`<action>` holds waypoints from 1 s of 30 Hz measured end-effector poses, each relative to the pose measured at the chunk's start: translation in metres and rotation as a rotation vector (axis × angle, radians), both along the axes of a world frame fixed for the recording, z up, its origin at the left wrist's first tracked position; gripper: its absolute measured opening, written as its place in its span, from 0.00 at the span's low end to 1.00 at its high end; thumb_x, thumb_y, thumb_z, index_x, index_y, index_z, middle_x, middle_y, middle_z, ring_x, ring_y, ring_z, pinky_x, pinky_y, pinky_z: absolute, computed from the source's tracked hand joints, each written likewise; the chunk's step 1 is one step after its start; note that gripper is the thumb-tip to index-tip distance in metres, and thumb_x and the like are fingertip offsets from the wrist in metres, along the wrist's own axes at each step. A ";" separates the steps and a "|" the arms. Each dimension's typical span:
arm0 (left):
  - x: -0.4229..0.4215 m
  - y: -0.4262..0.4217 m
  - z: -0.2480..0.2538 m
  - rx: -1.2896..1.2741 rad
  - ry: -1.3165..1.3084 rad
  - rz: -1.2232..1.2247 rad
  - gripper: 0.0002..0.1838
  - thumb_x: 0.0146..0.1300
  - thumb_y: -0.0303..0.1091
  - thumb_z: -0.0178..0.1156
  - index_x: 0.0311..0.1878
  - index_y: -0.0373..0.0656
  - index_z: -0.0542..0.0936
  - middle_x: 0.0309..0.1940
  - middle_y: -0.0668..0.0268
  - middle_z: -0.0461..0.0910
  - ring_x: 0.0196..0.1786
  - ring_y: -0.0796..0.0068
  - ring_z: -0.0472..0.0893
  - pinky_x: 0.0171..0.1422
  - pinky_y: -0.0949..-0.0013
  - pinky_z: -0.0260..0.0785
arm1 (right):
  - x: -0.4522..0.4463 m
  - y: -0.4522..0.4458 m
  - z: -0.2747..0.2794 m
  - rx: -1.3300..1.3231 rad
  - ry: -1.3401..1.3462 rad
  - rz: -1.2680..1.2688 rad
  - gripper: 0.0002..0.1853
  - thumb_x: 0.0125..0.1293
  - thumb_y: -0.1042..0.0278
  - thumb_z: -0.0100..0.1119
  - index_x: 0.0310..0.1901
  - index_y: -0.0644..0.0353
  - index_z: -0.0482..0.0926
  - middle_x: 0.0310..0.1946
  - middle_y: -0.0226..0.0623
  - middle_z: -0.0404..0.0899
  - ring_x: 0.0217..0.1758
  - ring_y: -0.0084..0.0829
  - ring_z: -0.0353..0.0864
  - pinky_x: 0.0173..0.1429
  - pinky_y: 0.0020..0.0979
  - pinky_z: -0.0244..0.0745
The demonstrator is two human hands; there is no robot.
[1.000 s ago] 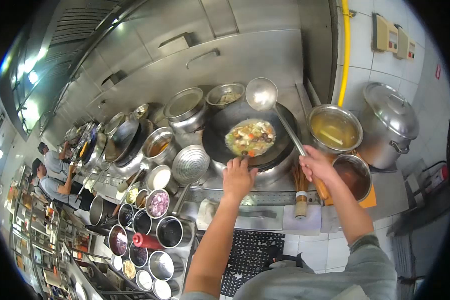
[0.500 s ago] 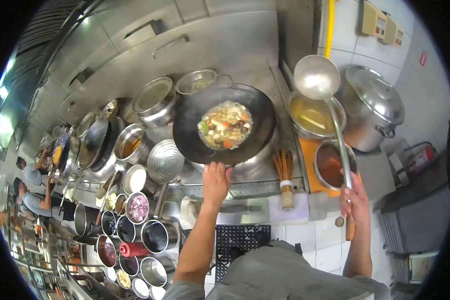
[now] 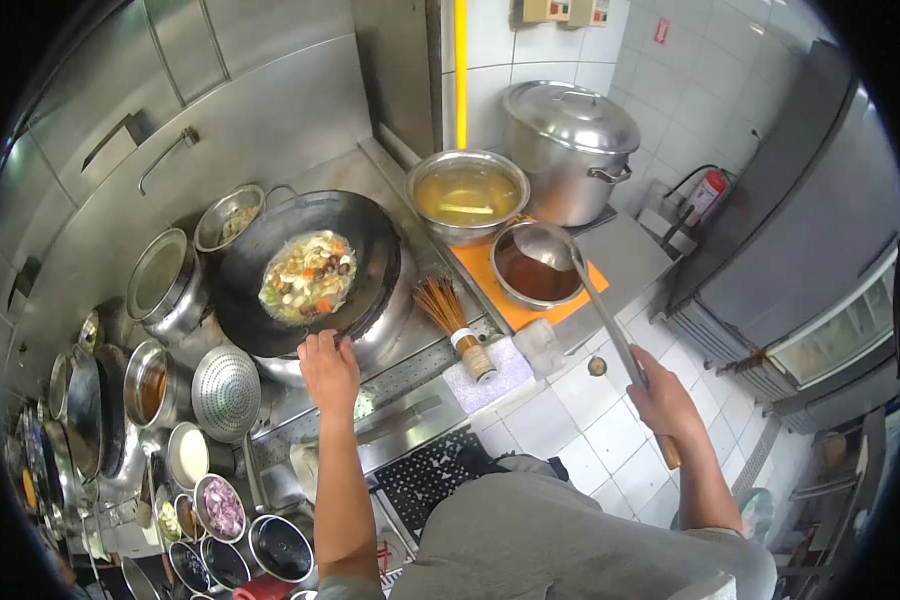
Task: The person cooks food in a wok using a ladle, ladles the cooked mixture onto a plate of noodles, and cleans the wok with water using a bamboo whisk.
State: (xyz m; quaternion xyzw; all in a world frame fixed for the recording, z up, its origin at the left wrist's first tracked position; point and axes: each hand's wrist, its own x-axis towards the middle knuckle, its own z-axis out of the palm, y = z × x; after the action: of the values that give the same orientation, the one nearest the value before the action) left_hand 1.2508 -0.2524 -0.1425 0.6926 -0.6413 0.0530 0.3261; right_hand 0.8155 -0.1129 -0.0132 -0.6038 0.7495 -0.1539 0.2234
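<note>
My left hand is closed at the near rim of a black wok, where its fingertips meet the edge. Mixed chopped food with orange and dark pieces sits in liquid inside the wok. My right hand is wrapped round the long handle of a metal ladle. The ladle's bowl is over a metal bowl of reddish-brown liquid, at its upper right rim. That bowl stands on an orange board.
Behind are a bowl of yellowish liquid and a lidded pot. A bamboo brush lies right of the wok. To the left are a perforated strainer, a pot of white liquid and several containers.
The view has turned to the right. The ladle has moved from beside the wok, past the yellowish liquid, down to the reddish-brown bowl. My left hand stays at the wok's rim.
</note>
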 end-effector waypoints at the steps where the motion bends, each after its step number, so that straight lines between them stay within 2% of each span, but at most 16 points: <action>1: 0.001 0.007 0.003 -0.083 0.045 -0.071 0.19 0.64 0.33 0.64 0.56 0.38 0.75 0.51 0.49 0.75 0.57 0.44 0.72 0.61 0.48 0.66 | 0.007 0.003 0.003 0.025 0.008 -0.023 0.34 0.62 0.73 0.58 0.72 0.59 0.63 0.48 0.60 0.81 0.52 0.53 0.82 0.58 0.43 0.74; 3: 0.003 0.032 0.014 -0.159 0.147 -0.112 0.23 0.64 0.31 0.64 0.61 0.37 0.74 0.58 0.46 0.74 0.63 0.42 0.70 0.68 0.48 0.62 | 0.019 0.004 0.011 0.073 0.028 -0.056 0.35 0.61 0.73 0.58 0.72 0.60 0.63 0.53 0.64 0.79 0.60 0.59 0.78 0.66 0.46 0.70; 5: -0.003 0.075 0.026 -0.135 0.249 -0.050 0.26 0.63 0.28 0.63 0.64 0.37 0.72 0.63 0.45 0.71 0.68 0.42 0.67 0.74 0.48 0.58 | 0.033 0.004 0.028 0.029 0.072 0.013 0.35 0.61 0.74 0.58 0.72 0.61 0.62 0.51 0.63 0.80 0.58 0.58 0.79 0.63 0.47 0.72; 7: -0.002 0.109 0.013 -0.115 0.312 -0.066 0.24 0.64 0.29 0.63 0.63 0.37 0.72 0.62 0.46 0.72 0.67 0.42 0.68 0.73 0.48 0.58 | 0.048 0.000 0.045 -0.069 0.009 0.136 0.35 0.61 0.74 0.56 0.72 0.61 0.62 0.47 0.61 0.81 0.54 0.59 0.80 0.60 0.49 0.73; 10: -0.006 0.147 0.008 0.002 0.426 -0.148 0.23 0.64 0.31 0.64 0.61 0.37 0.75 0.61 0.45 0.73 0.66 0.42 0.71 0.72 0.49 0.60 | 0.084 -0.034 0.044 -0.077 -0.158 0.344 0.34 0.62 0.74 0.57 0.72 0.61 0.62 0.52 0.61 0.80 0.56 0.58 0.79 0.61 0.47 0.73; 13: -0.023 0.177 0.024 0.030 0.441 -0.215 0.22 0.62 0.32 0.67 0.58 0.39 0.77 0.59 0.46 0.75 0.65 0.44 0.72 0.70 0.52 0.64 | 0.132 -0.109 -0.010 -0.158 -0.329 0.612 0.33 0.63 0.72 0.58 0.71 0.59 0.63 0.60 0.58 0.76 0.61 0.55 0.77 0.65 0.44 0.71; 15: -0.022 0.197 0.036 0.031 0.424 -0.282 0.21 0.61 0.31 0.67 0.57 0.39 0.78 0.57 0.48 0.77 0.62 0.46 0.75 0.67 0.55 0.67 | 0.172 -0.146 -0.043 -0.203 -0.307 0.651 0.33 0.63 0.71 0.59 0.71 0.60 0.64 0.62 0.56 0.74 0.64 0.54 0.75 0.67 0.43 0.70; 19: -0.015 0.246 0.039 0.061 0.495 -0.123 0.17 0.62 0.28 0.65 0.54 0.37 0.79 0.54 0.50 0.79 0.58 0.48 0.79 0.62 0.58 0.71 | 0.210 -0.196 -0.048 -0.228 -0.206 0.738 0.34 0.62 0.69 0.60 0.71 0.61 0.65 0.64 0.55 0.73 0.66 0.53 0.74 0.69 0.42 0.68; 22: -0.007 0.274 0.039 0.060 0.512 0.067 0.15 0.61 0.28 0.67 0.50 0.38 0.81 0.48 0.52 0.81 0.52 0.49 0.81 0.57 0.59 0.73 | 0.215 -0.211 -0.051 -0.114 -0.311 0.688 0.32 0.62 0.69 0.60 0.69 0.60 0.67 0.58 0.54 0.77 0.56 0.46 0.81 0.60 0.39 0.74; 24: -0.003 0.288 0.030 0.067 0.524 0.172 0.14 0.61 0.28 0.66 0.50 0.38 0.81 0.47 0.52 0.81 0.51 0.49 0.81 0.56 0.59 0.73 | 0.220 -0.213 -0.048 -0.028 -0.367 0.648 0.32 0.62 0.71 0.59 0.70 0.59 0.67 0.50 0.49 0.80 0.45 0.38 0.82 0.49 0.36 0.77; 26: -0.007 0.297 0.026 0.078 0.510 0.254 0.12 0.63 0.29 0.65 0.49 0.38 0.81 0.46 0.52 0.82 0.50 0.49 0.81 0.55 0.59 0.73 | 0.219 -0.215 -0.040 0.105 -0.437 0.601 0.32 0.62 0.72 0.59 0.70 0.57 0.66 0.41 0.42 0.81 0.33 0.31 0.81 0.37 0.33 0.76; 29: -0.010 0.297 0.030 0.117 0.518 0.275 0.12 0.63 0.29 0.65 0.49 0.38 0.81 0.45 0.52 0.82 0.49 0.49 0.82 0.55 0.59 0.73 | 0.199 -0.219 -0.064 0.161 -0.699 0.595 0.32 0.64 0.73 0.57 0.71 0.55 0.66 0.31 0.31 0.76 0.22 0.24 0.71 0.26 0.31 0.69; 30: -0.012 0.294 0.025 0.135 0.540 0.296 0.12 0.64 0.31 0.65 0.49 0.39 0.81 0.46 0.52 0.82 0.50 0.50 0.82 0.55 0.59 0.74 | 0.192 -0.227 -0.070 0.086 -0.624 0.639 0.31 0.65 0.73 0.57 0.71 0.53 0.66 0.27 0.28 0.71 0.20 0.23 0.67 0.24 0.31 0.66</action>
State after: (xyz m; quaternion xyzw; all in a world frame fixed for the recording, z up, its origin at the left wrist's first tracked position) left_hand 1.2388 0.0419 -0.1172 0.7876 -0.4257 -0.1286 0.4265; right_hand 1.0076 -0.3399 -0.0831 -0.7198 0.4280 -0.2204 0.5001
